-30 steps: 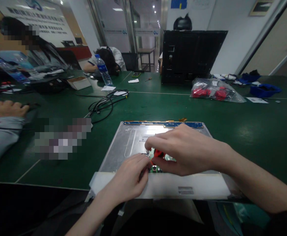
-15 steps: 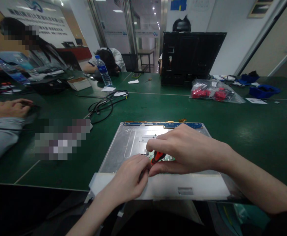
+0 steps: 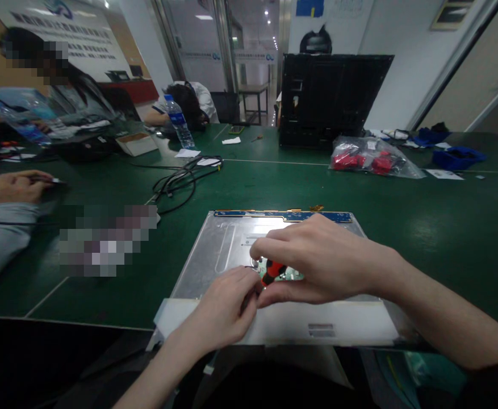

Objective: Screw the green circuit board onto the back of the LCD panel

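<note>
One display panel [image 3: 204, 258]; over it, two hands: right hand [image 3: 317, 261], clamped on one red-black screwdriver [image 3: 275, 269]; left hand [image 3: 229, 304], grip not discernible; beyond the panel, one capped bottle [image 3: 179, 122].

On the green surface [image 3: 257, 188], we see a black monitor [image 3: 334, 96] standing near the far edge, its back toward us. Just right of its base lies a clear plastic bag [image 3: 396, 162] with red things inside; farther right sits a blue item [image 3: 457, 158]. Toward the far edge on the left, we find a blue-capped bottle [image 3: 179, 120], a pale box [image 3: 137, 145] and, nearer us, loosely coiled black cable [image 3: 181, 176].
</note>
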`<state>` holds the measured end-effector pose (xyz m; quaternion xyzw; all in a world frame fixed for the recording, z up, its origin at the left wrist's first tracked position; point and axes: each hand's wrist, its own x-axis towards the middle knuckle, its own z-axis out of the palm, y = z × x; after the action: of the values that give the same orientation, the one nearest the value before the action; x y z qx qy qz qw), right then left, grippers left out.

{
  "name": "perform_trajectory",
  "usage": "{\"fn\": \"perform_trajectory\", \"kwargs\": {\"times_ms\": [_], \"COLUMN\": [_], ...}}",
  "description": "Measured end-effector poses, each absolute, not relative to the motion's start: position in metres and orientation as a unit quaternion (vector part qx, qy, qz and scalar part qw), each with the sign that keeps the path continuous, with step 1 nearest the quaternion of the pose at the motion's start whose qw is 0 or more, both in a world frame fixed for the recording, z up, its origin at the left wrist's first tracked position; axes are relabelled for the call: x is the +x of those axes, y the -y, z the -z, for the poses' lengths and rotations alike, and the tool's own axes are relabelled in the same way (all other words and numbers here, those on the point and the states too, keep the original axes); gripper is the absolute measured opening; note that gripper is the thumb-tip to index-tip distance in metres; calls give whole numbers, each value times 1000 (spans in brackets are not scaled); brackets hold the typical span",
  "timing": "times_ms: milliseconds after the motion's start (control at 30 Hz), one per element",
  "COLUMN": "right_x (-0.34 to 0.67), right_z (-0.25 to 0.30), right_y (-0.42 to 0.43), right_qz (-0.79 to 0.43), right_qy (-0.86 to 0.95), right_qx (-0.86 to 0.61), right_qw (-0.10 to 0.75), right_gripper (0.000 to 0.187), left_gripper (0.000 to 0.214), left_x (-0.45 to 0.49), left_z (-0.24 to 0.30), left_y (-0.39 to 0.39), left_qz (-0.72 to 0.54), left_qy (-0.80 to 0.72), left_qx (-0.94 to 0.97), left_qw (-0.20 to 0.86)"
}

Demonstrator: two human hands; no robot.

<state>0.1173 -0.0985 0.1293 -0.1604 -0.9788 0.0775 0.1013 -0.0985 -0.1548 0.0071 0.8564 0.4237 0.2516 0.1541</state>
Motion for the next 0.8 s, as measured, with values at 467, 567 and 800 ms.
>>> {"fn": "perform_trajectory", "kwargs": {"times_ms": [467, 567, 800], "right_x": [118, 118, 118], "right_z": [-129, -129, -129], "right_y": [99, 98, 101], "right_qz": [-71, -65, -72], "right_qy": [979, 979, 975], "right_qx": [-163, -169, -184], "right_qw": [99, 95, 101], "right_gripper": [22, 28, 14], "left_gripper": [15, 16, 13], "left_x": [-98, -98, -98], "left_z": [-6, -5, -8], "left_y": [155, 155, 155], "left_qz": [-247, -244, -256], "left_qy": [-431, -430, -421], "left_qx": [856, 858, 859], "left_qw": [143, 138, 137]}}
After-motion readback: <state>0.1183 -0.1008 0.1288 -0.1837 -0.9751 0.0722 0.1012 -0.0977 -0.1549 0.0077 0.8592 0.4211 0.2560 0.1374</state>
